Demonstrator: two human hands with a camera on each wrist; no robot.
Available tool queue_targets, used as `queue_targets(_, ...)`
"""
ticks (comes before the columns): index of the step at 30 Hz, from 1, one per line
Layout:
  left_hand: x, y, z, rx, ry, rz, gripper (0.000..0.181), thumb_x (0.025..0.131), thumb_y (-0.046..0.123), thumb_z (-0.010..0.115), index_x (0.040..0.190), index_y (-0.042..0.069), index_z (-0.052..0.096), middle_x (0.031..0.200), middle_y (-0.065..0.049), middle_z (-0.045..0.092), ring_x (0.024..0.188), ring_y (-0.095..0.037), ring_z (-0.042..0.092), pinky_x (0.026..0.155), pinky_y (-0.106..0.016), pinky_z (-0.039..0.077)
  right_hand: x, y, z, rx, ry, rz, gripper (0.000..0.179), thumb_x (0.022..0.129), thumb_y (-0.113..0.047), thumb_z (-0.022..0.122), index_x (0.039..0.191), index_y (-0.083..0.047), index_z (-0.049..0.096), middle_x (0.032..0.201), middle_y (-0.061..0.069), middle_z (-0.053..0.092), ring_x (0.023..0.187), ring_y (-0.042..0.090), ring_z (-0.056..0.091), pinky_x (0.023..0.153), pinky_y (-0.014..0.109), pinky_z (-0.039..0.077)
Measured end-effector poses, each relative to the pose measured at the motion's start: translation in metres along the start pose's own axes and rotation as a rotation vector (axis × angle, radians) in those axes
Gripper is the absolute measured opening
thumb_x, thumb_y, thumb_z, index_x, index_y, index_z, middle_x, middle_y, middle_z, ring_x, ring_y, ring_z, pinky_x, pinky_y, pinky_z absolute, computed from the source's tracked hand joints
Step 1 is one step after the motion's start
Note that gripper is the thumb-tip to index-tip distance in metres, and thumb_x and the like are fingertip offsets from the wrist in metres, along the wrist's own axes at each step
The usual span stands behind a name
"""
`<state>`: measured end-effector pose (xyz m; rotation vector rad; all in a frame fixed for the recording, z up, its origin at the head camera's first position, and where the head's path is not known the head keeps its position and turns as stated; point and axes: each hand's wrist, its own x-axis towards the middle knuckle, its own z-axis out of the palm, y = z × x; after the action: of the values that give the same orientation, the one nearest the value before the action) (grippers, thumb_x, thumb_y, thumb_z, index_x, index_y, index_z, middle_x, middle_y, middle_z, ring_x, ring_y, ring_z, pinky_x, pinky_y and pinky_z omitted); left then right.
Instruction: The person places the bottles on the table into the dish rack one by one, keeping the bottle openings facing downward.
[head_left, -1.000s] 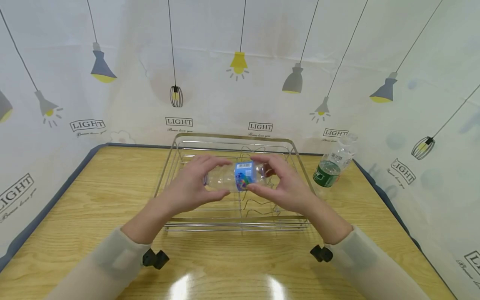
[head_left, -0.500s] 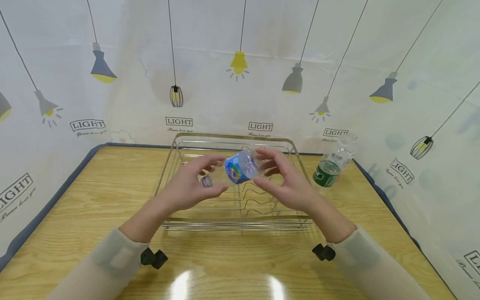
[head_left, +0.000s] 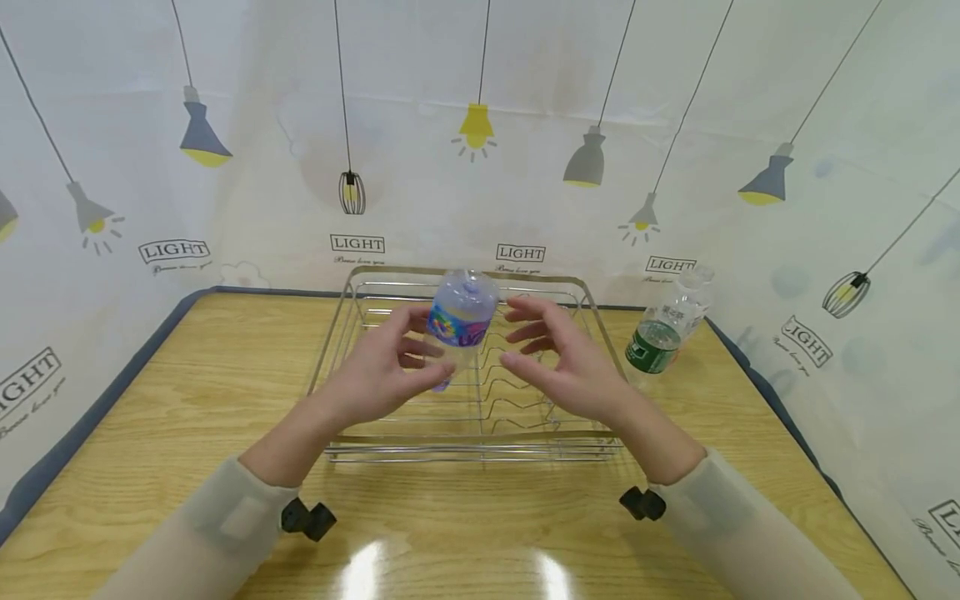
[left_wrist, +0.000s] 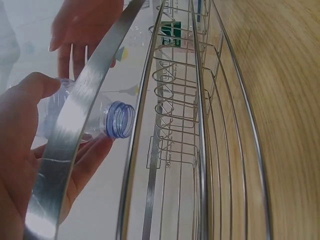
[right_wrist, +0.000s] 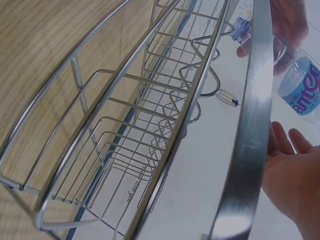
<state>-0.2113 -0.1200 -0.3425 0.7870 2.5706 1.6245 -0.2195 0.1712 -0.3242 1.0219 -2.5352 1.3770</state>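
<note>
My left hand (head_left: 382,362) grips a clear plastic bottle (head_left: 462,321) with a blue and purple label. Tilted neck-down over the wire rack (head_left: 480,442), the bottle shows its base towards the far wall in the head view. Its bluish threaded neck (left_wrist: 120,120) has no cap on it in the left wrist view. To the right, my right hand (head_left: 566,362) is held with fingers spread and slightly bent, apart from the bottle and holding nothing. The rack's flat metal rim (right_wrist: 250,125) crosses in front of both hands in the wrist views.
A second clear bottle (head_left: 663,333) with a green label stands right of the rack on the wooden table (head_left: 210,375). Wavy wire dividers line the rack's right half. A lamp-print cloth (head_left: 420,200) hangs around the back and sides.
The bottle has swung from lying level between both hands to neck-down in the left hand. My right hand has come away from it.
</note>
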Motion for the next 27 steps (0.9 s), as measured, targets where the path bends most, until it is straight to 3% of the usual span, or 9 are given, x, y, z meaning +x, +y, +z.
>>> queue_targets(4, 0.001, 0.001, 0.001, -0.077, -0.02, -0.024, 0.068, 0.103, 0.016, 0.079, 0.158, 0.009, 0.04, 0.144, -0.017, 0.059, 0.122, -0.036, 0.075, 0.097, -0.041, 0.066, 0.004, -0.004, 0.002, 0.022, -0.007, 0.014, 0.07, 0.103, -0.017, 0.076, 0.164, -0.009, 0.041, 0.151, 0.012, 0.059, 0.13, 0.032, 0.066, 0.111, 0.052, 0.056)
queue_targets(10, 0.001, 0.004, 0.005, -0.123, -0.047, -0.055, 0.066, 0.106, 0.021, 0.075, 0.159, 0.013, 0.036, 0.144, -0.014, 0.061, 0.122, -0.033, 0.076, 0.099, -0.041, 0.065, 0.01, -0.013, 0.008, 0.07, -0.014, 0.088, 0.068, 0.105, -0.023, 0.076, 0.163, -0.015, 0.041, 0.151, 0.01, 0.059, 0.131, 0.03, 0.068, 0.111, 0.052, 0.057)
queue_targets(17, 0.002, 0.005, 0.007, -0.174, -0.073, -0.024, 0.063, 0.11, 0.024, 0.071, 0.161, 0.013, 0.035, 0.148, -0.021, 0.061, 0.124, -0.039, 0.075, 0.098, -0.045, 0.066, 0.016, -0.012, 0.016, 0.184, 0.003, 0.123, 0.072, 0.105, -0.02, 0.076, 0.166, -0.019, 0.037, 0.148, 0.01, 0.059, 0.127, 0.029, 0.069, 0.105, 0.042, 0.061)
queue_targets(23, 0.003, 0.005, 0.009, -0.187, -0.09, -0.004, 0.06, 0.112, 0.026, 0.067, 0.16, 0.013, 0.033, 0.145, -0.021, 0.062, 0.117, -0.035, 0.078, 0.097, -0.049, 0.066, 0.019, -0.01, 0.019, 0.228, 0.015, 0.131, 0.071, 0.105, -0.015, 0.075, 0.166, -0.017, 0.036, 0.147, 0.013, 0.059, 0.123, 0.031, 0.069, 0.102, 0.036, 0.062)
queue_targets(27, 0.003, 0.005, 0.01, -0.185, -0.102, -0.005, 0.061, 0.113, 0.029, 0.066, 0.161, 0.013, 0.032, 0.144, -0.02, 0.062, 0.115, -0.032, 0.078, 0.095, -0.045, 0.066, 0.021, -0.01, 0.02, 0.25, 0.015, 0.136, 0.071, 0.106, -0.014, 0.075, 0.165, -0.016, 0.036, 0.144, 0.012, 0.059, 0.121, 0.03, 0.069, 0.101, 0.034, 0.062)
